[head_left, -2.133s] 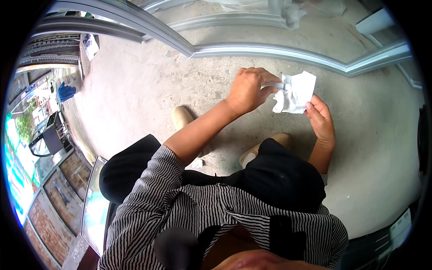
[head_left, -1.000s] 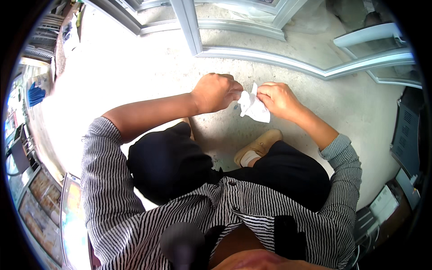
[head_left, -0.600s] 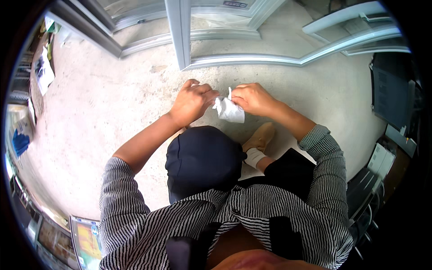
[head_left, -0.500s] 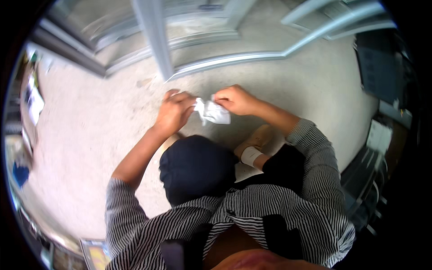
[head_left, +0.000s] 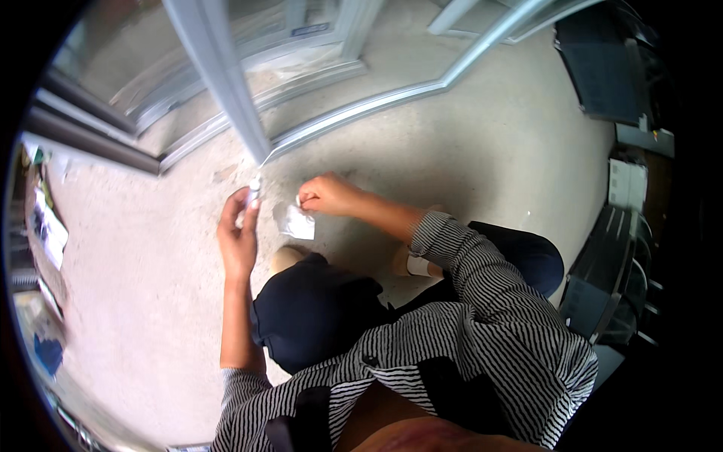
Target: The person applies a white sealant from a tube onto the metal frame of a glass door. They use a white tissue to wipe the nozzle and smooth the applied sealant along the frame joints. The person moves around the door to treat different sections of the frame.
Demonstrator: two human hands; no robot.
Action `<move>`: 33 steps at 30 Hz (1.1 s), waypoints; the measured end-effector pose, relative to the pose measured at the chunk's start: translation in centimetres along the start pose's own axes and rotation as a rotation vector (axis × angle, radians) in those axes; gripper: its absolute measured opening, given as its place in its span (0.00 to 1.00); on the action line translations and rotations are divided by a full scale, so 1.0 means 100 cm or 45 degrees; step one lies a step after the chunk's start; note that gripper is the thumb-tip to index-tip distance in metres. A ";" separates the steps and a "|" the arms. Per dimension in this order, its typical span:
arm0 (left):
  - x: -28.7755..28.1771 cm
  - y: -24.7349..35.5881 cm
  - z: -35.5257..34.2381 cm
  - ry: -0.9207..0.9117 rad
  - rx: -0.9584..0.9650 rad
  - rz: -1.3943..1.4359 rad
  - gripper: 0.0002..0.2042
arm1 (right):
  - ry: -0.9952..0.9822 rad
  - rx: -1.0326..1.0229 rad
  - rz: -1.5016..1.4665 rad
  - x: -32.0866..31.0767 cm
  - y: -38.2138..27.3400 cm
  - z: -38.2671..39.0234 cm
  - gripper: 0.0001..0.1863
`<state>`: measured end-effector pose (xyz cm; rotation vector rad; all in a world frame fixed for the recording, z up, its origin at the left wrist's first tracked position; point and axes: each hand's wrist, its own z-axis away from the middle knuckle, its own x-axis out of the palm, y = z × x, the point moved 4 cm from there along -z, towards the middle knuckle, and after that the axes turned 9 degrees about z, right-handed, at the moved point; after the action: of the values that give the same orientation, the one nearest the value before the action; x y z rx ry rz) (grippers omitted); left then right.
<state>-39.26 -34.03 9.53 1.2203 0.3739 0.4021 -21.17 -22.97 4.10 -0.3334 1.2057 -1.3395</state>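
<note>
My left hand is raised upright below the corner of a grey metal frame. Its thumb and fingers pinch a small white piece, too blurred to name exactly, close to the frame's tip. To the right of it, my right hand is closed on the top of a small whitish plastic bag, which hangs down from the fingertips. A gap separates the bag from my left hand. What the bag contains, if anything, I cannot make out.
Glazed metal frames lean over the pale concrete floor ahead. Dark panels or boxes and a white box line the right side. Papers and clutter run along the left. My bent knee is just below my hands.
My hands have come apart. The left now shows a small white piece up by the frame's corner, while the right keeps the bag and has moved left. The whole view has tilted.
</note>
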 end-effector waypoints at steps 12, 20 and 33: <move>0.006 0.043 -0.006 -0.147 -0.173 0.723 0.16 | 0.214 -0.448 -0.489 -0.014 -0.102 0.009 0.33; 0.029 0.049 -0.007 -0.294 -0.374 1.200 0.20 | 0.241 -0.600 -0.872 -0.033 -0.110 0.023 0.28; 0.080 0.038 -0.033 -0.579 -0.524 1.431 0.18 | 0.266 -0.422 -1.147 -0.058 -0.075 0.026 0.24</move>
<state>-34.22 -26.27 11.65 0.9746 -0.8090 1.0656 -22.00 -21.26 13.77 -1.0885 1.5320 -1.9630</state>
